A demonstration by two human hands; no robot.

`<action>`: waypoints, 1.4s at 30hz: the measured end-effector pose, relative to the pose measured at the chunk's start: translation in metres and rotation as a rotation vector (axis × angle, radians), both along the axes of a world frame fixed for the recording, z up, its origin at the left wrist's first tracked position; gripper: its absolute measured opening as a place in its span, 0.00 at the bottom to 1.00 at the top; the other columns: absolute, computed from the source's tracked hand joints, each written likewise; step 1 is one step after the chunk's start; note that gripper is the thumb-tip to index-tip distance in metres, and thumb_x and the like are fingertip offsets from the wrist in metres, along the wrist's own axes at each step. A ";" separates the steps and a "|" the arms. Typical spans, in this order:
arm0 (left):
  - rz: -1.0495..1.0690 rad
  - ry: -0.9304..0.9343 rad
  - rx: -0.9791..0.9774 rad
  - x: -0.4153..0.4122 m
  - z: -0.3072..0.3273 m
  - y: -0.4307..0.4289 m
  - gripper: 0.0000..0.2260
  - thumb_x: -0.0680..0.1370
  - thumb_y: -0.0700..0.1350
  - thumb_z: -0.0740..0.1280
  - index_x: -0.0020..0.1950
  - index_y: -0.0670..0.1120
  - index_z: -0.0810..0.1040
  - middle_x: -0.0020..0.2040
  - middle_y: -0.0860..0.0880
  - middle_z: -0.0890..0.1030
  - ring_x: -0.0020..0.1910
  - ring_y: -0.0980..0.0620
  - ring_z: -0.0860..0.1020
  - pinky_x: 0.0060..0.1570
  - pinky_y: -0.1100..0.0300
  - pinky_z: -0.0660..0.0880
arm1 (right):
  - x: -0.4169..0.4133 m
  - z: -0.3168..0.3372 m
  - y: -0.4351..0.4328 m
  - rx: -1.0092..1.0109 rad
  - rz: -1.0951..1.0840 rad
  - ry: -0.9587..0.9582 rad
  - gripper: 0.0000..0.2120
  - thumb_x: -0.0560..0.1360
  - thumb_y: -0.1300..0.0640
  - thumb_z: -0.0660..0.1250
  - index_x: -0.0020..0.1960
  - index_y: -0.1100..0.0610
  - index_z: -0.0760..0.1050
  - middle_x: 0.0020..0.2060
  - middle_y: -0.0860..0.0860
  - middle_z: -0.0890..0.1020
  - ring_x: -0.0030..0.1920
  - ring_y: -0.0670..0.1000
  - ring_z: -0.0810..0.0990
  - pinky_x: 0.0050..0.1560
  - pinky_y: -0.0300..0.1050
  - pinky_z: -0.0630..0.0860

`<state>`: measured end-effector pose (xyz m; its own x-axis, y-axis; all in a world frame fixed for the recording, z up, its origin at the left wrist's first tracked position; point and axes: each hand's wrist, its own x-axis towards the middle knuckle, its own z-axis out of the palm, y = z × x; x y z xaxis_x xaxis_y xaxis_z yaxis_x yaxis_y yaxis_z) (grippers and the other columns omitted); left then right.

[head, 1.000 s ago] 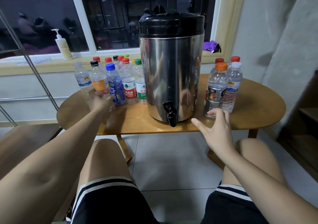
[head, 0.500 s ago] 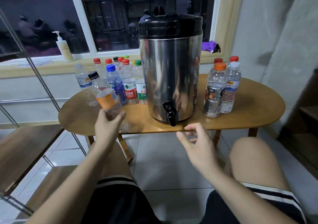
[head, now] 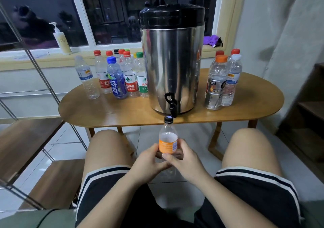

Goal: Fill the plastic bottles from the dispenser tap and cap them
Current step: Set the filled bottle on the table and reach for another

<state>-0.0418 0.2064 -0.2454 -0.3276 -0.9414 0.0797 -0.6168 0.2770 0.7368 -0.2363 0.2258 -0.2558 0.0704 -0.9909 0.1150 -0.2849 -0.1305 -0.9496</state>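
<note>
Before the counter (head: pixel 105 112), just below the dispenser (head: pixel 172 66) tap (head: pixel 171 104), the left hand (head: pixel 149 161) and right hand (head: pixel 186 161) are curled round the lower half of the upright, capped bottle (head: pixel 168 140). Earlier it was gripped, tilted, by the left hand alone, the right hand being spread and empty.

One wide-angle camera rides on my head, facing forward and tilted down. My left hand (head: pixel 149 161) and right hand (head: pixel 186 164) sit close beneath it at 6 o'clock. The surface (head: pixel 105 112) lies farther out, the dispenser (head: pixel 171 66) at 12 o'clock, the window (head: pixel 114 8) beyond.
</note>
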 end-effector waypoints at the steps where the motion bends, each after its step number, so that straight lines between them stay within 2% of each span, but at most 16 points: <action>1: -0.016 0.021 0.018 0.000 -0.001 0.001 0.18 0.75 0.57 0.78 0.62 0.56 0.79 0.56 0.60 0.85 0.56 0.62 0.83 0.58 0.55 0.80 | -0.002 -0.003 0.001 0.016 0.007 0.032 0.21 0.76 0.45 0.79 0.65 0.39 0.76 0.55 0.40 0.88 0.57 0.42 0.86 0.62 0.53 0.83; 3: -0.026 0.099 0.052 0.001 0.002 0.001 0.25 0.77 0.46 0.76 0.71 0.58 0.74 0.63 0.61 0.83 0.61 0.63 0.81 0.58 0.58 0.79 | -0.008 -0.007 0.000 0.031 -0.002 0.097 0.21 0.77 0.45 0.79 0.65 0.41 0.75 0.54 0.37 0.87 0.56 0.39 0.85 0.61 0.47 0.82; 5: 0.007 0.201 0.065 0.002 0.007 0.000 0.34 0.79 0.38 0.71 0.81 0.59 0.65 0.69 0.62 0.78 0.67 0.65 0.78 0.60 0.61 0.78 | -0.014 -0.011 -0.002 0.053 -0.008 0.164 0.22 0.76 0.42 0.79 0.65 0.41 0.73 0.54 0.37 0.86 0.55 0.37 0.84 0.59 0.44 0.80; 8: 0.104 0.365 0.024 0.004 0.013 -0.001 0.29 0.85 0.41 0.68 0.83 0.60 0.65 0.71 0.61 0.78 0.69 0.65 0.77 0.66 0.65 0.73 | -0.020 -0.019 -0.002 0.088 0.043 0.301 0.31 0.74 0.35 0.78 0.71 0.37 0.68 0.60 0.38 0.82 0.59 0.40 0.81 0.59 0.43 0.78; 10: 0.132 0.435 -0.031 0.005 0.017 0.003 0.22 0.87 0.45 0.68 0.80 0.60 0.71 0.68 0.62 0.81 0.69 0.63 0.77 0.66 0.66 0.73 | -0.020 -0.024 -0.003 0.099 0.077 0.343 0.35 0.72 0.33 0.77 0.74 0.36 0.67 0.63 0.39 0.79 0.61 0.42 0.80 0.62 0.44 0.78; 12: 0.135 0.402 -0.106 0.006 0.018 0.005 0.16 0.87 0.46 0.68 0.74 0.59 0.79 0.66 0.64 0.83 0.69 0.62 0.78 0.65 0.60 0.75 | -0.020 -0.028 -0.004 0.105 0.087 0.368 0.37 0.71 0.32 0.77 0.75 0.37 0.67 0.63 0.41 0.78 0.62 0.43 0.80 0.64 0.47 0.79; 15: 0.151 0.362 -0.148 0.010 0.013 0.004 0.12 0.87 0.47 0.69 0.68 0.59 0.84 0.62 0.64 0.85 0.66 0.59 0.80 0.64 0.55 0.76 | -0.020 -0.031 -0.007 0.098 0.074 0.401 0.33 0.69 0.34 0.78 0.69 0.36 0.69 0.59 0.42 0.78 0.58 0.45 0.81 0.61 0.50 0.81; 20: 0.105 0.274 -0.189 0.012 0.005 0.001 0.15 0.87 0.45 0.68 0.71 0.58 0.82 0.63 0.61 0.84 0.67 0.58 0.80 0.65 0.63 0.75 | -0.020 -0.033 -0.007 0.082 0.085 0.453 0.29 0.67 0.36 0.78 0.64 0.38 0.71 0.56 0.41 0.78 0.55 0.44 0.80 0.59 0.49 0.81; 25: 0.059 0.222 -0.178 0.013 0.002 -0.003 0.14 0.87 0.52 0.66 0.72 0.57 0.82 0.61 0.61 0.81 0.66 0.59 0.79 0.64 0.67 0.73 | -0.021 -0.036 -0.007 0.086 0.106 0.506 0.33 0.68 0.35 0.77 0.69 0.38 0.69 0.58 0.42 0.74 0.56 0.46 0.79 0.60 0.48 0.81; 30: 0.156 0.187 -0.227 0.008 0.001 -0.003 0.07 0.85 0.50 0.70 0.62 0.54 0.85 0.55 0.60 0.81 0.57 0.60 0.80 0.55 0.66 0.73 | -0.021 -0.038 -0.009 0.017 0.023 0.499 0.32 0.72 0.43 0.80 0.70 0.37 0.68 0.59 0.41 0.76 0.56 0.47 0.80 0.59 0.49 0.81; 32: 0.248 0.185 -0.238 0.007 0.001 -0.004 0.05 0.83 0.53 0.73 0.54 0.54 0.85 0.49 0.58 0.82 0.51 0.57 0.80 0.50 0.62 0.76 | -0.021 -0.038 -0.010 -0.003 -0.008 0.510 0.32 0.71 0.43 0.80 0.70 0.36 0.68 0.60 0.41 0.78 0.57 0.47 0.80 0.58 0.50 0.82; 35: 0.372 0.142 -0.220 0.007 0.002 -0.002 0.14 0.80 0.60 0.75 0.43 0.52 0.80 0.39 0.54 0.81 0.42 0.54 0.79 0.40 0.59 0.75 | -0.021 -0.037 -0.011 -0.021 -0.026 0.557 0.34 0.72 0.43 0.80 0.72 0.36 0.66 0.62 0.41 0.77 0.59 0.47 0.80 0.59 0.49 0.83; 37: 0.341 0.136 -0.226 0.006 0.004 0.000 0.12 0.79 0.61 0.75 0.50 0.54 0.80 0.45 0.57 0.83 0.46 0.57 0.80 0.43 0.60 0.76 | -0.022 -0.036 -0.012 -0.022 -0.037 0.572 0.34 0.72 0.42 0.81 0.72 0.37 0.66 0.62 0.41 0.77 0.59 0.48 0.79 0.58 0.49 0.83; 38: 0.279 0.154 -0.224 0.007 0.005 0.001 0.11 0.80 0.59 0.75 0.58 0.56 0.81 0.53 0.60 0.83 0.52 0.60 0.81 0.47 0.63 0.77 | -0.023 -0.036 -0.013 -0.019 -0.047 0.567 0.34 0.72 0.42 0.81 0.71 0.37 0.66 0.62 0.42 0.77 0.58 0.48 0.80 0.58 0.49 0.83; 40: 0.118 0.151 -0.277 0.007 0.007 0.002 0.18 0.83 0.51 0.74 0.73 0.60 0.78 0.66 0.65 0.80 0.64 0.63 0.79 0.56 0.67 0.77 | -0.024 -0.037 -0.014 -0.011 -0.069 0.548 0.34 0.71 0.41 0.81 0.71 0.37 0.67 0.61 0.42 0.78 0.57 0.48 0.80 0.57 0.49 0.83; 42: 0.034 0.106 -0.365 0.009 0.004 0.001 0.20 0.85 0.41 0.71 0.73 0.59 0.80 0.69 0.65 0.79 0.69 0.62 0.78 0.60 0.66 0.77 | -0.025 -0.038 -0.014 -0.014 -0.089 0.535 0.33 0.71 0.41 0.80 0.70 0.37 0.67 0.60 0.42 0.79 0.57 0.48 0.81 0.57 0.49 0.83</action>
